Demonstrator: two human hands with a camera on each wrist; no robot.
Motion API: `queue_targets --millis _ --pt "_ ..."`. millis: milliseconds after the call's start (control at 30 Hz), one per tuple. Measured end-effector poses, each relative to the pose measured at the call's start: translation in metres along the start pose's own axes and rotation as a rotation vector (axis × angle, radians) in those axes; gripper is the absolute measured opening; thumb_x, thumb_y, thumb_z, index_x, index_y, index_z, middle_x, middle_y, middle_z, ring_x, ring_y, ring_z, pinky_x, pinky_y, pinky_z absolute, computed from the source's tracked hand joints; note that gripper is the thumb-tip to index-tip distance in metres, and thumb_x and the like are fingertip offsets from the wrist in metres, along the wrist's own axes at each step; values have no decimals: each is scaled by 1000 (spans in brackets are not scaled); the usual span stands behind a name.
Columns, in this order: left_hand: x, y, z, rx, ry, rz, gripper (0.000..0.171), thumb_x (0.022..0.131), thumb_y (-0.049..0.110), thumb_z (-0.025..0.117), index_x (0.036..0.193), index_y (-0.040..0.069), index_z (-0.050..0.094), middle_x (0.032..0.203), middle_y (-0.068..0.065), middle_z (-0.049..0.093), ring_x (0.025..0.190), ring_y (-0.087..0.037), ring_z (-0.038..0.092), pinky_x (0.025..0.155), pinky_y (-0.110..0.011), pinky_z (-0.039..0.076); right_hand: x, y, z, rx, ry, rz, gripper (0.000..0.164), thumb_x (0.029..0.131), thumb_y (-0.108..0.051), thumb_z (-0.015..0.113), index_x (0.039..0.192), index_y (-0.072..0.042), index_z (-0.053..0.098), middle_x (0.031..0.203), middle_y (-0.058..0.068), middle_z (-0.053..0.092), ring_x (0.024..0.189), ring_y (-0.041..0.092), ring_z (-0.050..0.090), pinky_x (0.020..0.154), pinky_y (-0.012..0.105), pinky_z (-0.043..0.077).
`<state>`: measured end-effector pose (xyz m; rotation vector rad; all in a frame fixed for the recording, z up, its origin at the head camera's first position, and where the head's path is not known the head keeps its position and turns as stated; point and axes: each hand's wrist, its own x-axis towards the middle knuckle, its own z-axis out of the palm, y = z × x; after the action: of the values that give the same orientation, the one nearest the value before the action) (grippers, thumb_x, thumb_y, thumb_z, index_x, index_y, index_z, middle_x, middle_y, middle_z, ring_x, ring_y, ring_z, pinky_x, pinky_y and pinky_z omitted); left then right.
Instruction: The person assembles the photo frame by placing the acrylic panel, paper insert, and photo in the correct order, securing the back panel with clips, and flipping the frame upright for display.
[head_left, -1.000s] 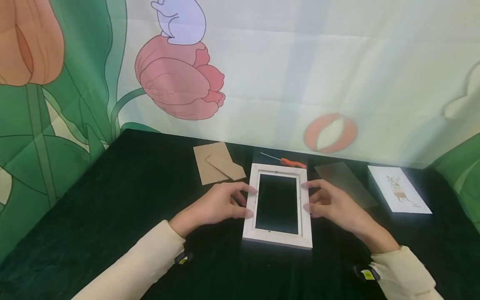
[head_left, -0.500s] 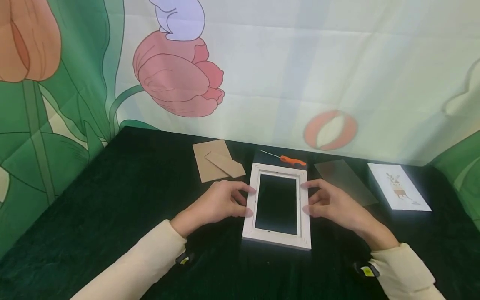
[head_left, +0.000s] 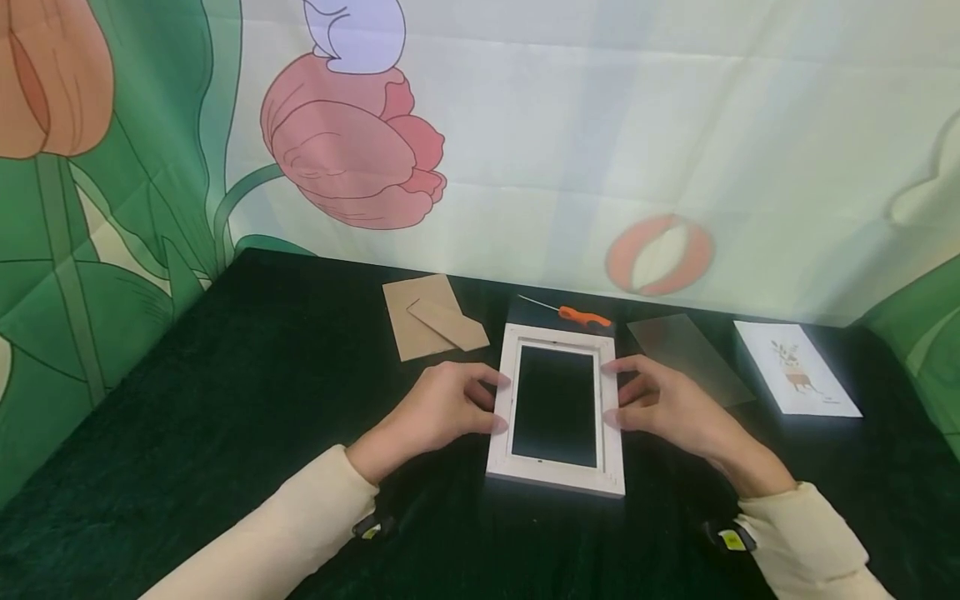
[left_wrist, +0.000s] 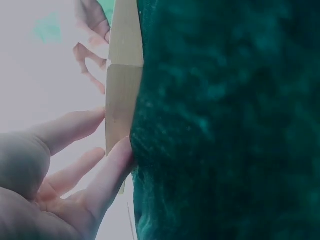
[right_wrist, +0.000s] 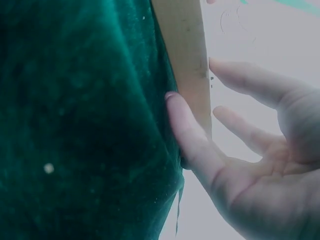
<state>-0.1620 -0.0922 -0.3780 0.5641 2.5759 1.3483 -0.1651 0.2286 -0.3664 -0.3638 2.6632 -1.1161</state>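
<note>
Both hands hold a white frame lying on the dark green surface.
The left hand pinches the frame's left edge and the right hand its right edge, between thumb and fingers. An orange-handled screwdriver lies just beyond it; a brown board sits to the left, a clear sheet and printed card to the right.
</note>
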Motion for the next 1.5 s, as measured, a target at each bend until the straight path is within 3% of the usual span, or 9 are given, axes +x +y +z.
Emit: queue_targets --millis 233,467,733,967,1500 --pt "3 -7 -1 -100 -34 -44 52 84 8 91 131 8 70 110 -10 73 94 -24 71 80 -36 63 1 2 1 -10 -11 18 72 90 -28 87 149 -8 53 118 14 66 99 28 68 82 41 59" --pt "4 -11 -2 -135 -63 -75 53 83 11 92 132 9 70 113 -9 71 99 -25 69 81 -36 63 1 5 2 0 -26 19 73 90 -29 87 149 -7 52 116 12 66 97 26 68 81 42 59" --pt "7 -16 0 -156 -86 -47 54 86 12 90 135 9 68 112 -10 67 93 -24 69 81 -35 62 2 7 2 10 -43 3 66 91 -28 86 146 -7 56 114 12 65 96 26 67 81 40 58" --pt "10 -26 3 -250 -118 -40 50 92 12 84 138 8 65 109 -12 65 89 -26 71 80 -36 64 4 17 3 45 -50 -11 67 91 -29 86 147 -8 56 114 11 64 98 26 67 83 39 59" --pt "11 -28 3 -235 -131 -29 51 93 12 83 141 9 64 108 -12 64 87 -25 71 79 -36 65 7 23 0 79 -72 -16 64 93 -31 84 147 -10 57 112 11 64 96 27 67 85 40 58"
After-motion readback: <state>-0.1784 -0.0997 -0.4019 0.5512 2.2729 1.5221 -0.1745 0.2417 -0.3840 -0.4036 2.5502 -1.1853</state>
